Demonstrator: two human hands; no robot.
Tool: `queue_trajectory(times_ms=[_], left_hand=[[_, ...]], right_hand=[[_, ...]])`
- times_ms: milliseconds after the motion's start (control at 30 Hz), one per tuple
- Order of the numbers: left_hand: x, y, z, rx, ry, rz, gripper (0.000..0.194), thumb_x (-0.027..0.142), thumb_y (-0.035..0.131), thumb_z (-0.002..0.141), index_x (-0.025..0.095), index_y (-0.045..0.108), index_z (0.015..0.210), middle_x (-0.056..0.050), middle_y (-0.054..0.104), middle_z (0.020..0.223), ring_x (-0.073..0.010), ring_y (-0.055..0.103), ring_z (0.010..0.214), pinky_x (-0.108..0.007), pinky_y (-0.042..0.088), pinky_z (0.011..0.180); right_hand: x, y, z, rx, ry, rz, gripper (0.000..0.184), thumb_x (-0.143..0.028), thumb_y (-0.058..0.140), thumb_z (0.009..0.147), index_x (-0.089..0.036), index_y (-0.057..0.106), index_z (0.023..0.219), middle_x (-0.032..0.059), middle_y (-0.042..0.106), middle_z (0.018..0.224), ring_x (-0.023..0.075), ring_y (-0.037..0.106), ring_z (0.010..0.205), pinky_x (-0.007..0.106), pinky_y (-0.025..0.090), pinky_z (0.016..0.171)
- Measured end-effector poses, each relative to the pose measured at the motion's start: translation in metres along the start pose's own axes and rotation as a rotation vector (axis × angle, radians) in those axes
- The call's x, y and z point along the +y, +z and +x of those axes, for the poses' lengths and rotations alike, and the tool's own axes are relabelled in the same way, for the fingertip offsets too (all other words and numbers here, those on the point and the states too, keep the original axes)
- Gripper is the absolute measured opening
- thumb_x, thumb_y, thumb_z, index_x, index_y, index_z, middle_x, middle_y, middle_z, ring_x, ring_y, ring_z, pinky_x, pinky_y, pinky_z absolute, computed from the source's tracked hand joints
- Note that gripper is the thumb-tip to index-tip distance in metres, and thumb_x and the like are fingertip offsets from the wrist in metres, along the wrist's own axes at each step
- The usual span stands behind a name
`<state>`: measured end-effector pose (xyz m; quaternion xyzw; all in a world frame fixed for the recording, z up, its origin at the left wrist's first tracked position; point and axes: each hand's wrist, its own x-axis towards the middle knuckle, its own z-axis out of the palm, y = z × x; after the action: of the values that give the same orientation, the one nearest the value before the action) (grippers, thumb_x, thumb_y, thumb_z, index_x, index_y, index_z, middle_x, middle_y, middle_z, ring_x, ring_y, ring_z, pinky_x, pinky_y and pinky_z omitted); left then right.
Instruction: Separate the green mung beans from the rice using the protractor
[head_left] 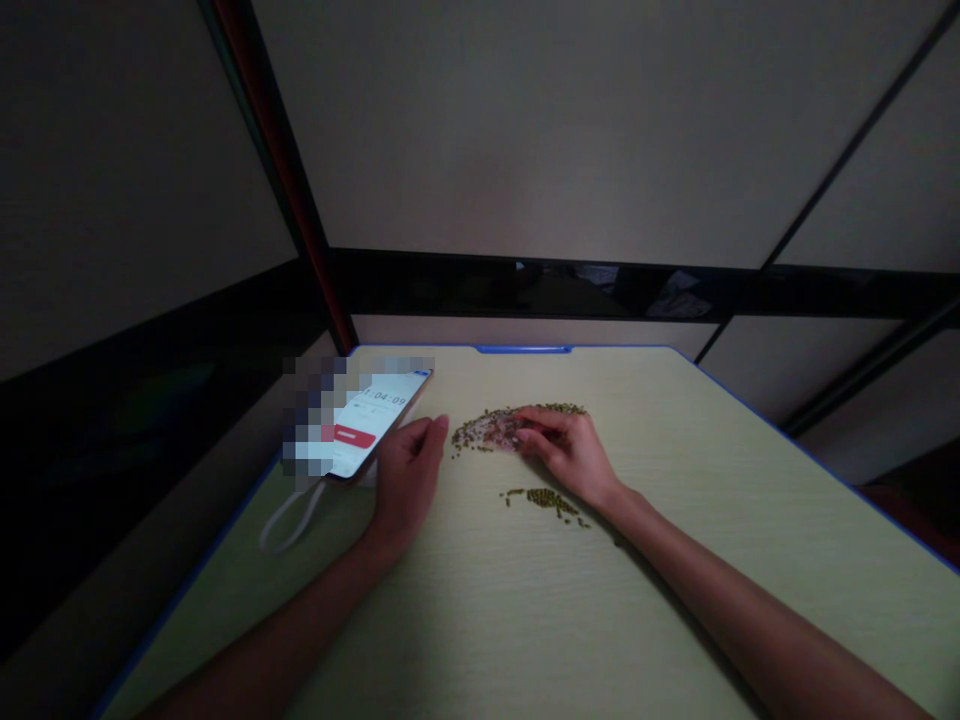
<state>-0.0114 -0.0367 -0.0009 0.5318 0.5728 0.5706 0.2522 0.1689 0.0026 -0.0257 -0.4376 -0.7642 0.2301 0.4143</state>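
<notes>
Small green beans, which look like mung beans [570,408], lie in an arc on the table around a pale, reddish see-through patch [495,432] whose kind I cannot make out. My right hand [566,445] reaches over this patch from the right, thumb and fingertips pinched together at its surface. Whatever sits between those fingertips is too small to tell. Nearer to me lies a separate small heap of green beans [551,499], with a few loose ones around it. My left hand [409,470] rests curled closed on the table, left of the beans and beside the phone; its palm is hidden.
A phone [375,425] leans at the table's left side, its screen showing a timer and a red button. A white cord loop [289,530] hangs below it. The pale table [480,620] has a blue edge and a blue handle [525,349] at the back, near panelled doors.
</notes>
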Motion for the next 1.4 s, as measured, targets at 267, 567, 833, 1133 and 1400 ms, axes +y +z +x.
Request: queue_trajectory(times_ms=[267,567,833,1133,1400], left_hand=[[-0.003,0.0,0.001,-0.005,0.008,0.006,0.036,0.029,0.047,0.072,0.021,0.029,0.043,0.007,0.029,0.037,-0.0075,0.028,0.037,-0.024,0.021,0.039],[0.002,0.0,0.0,-0.012,0.002,0.015,0.035,0.029,0.046,0.071,0.021,0.028,0.043,0.007,0.028,0.037,-0.0078,0.028,0.037,-0.024,0.022,0.039],[0.0,0.001,0.001,-0.012,-0.003,0.0,0.036,0.029,0.047,0.071,0.021,0.028,0.042,0.007,0.028,0.036,-0.0078,0.028,0.037,-0.024,0.022,0.039],[0.001,0.0,0.0,-0.016,-0.007,0.001,0.036,0.029,0.047,0.072,0.021,0.03,0.042,0.007,0.028,0.037,-0.0077,0.028,0.036,-0.024,0.021,0.039],[0.0,0.0,0.001,-0.017,0.008,0.019,0.036,0.028,0.047,0.072,0.021,0.03,0.041,0.007,0.029,0.036,-0.0076,0.028,0.036,-0.024,0.022,0.039]], right_hand=[[-0.005,-0.004,0.001,-0.048,-0.034,-0.005,0.024,-0.021,0.05,0.078,-0.015,0.067,0.094,0.0048,0.07,0.081,0.0162,0.062,0.069,0.027,0.048,0.063],[-0.003,-0.002,0.0,-0.034,0.005,-0.02,0.026,-0.023,0.05,0.077,-0.014,0.067,0.096,0.0052,0.07,0.076,0.0157,0.061,0.063,0.026,0.047,0.059],[-0.007,-0.002,0.001,-0.041,-0.042,-0.001,0.025,-0.021,0.051,0.077,-0.015,0.067,0.095,0.0054,0.071,0.084,0.0163,0.062,0.069,0.028,0.048,0.064],[-0.006,-0.003,-0.001,-0.07,-0.042,-0.005,0.025,-0.022,0.051,0.078,-0.015,0.067,0.096,0.0038,0.07,0.074,0.015,0.06,0.061,0.025,0.046,0.058],[-0.011,-0.001,0.0,-0.068,-0.056,-0.005,0.026,-0.022,0.052,0.077,-0.014,0.067,0.097,0.0051,0.07,0.081,0.0152,0.061,0.065,0.025,0.046,0.061]])
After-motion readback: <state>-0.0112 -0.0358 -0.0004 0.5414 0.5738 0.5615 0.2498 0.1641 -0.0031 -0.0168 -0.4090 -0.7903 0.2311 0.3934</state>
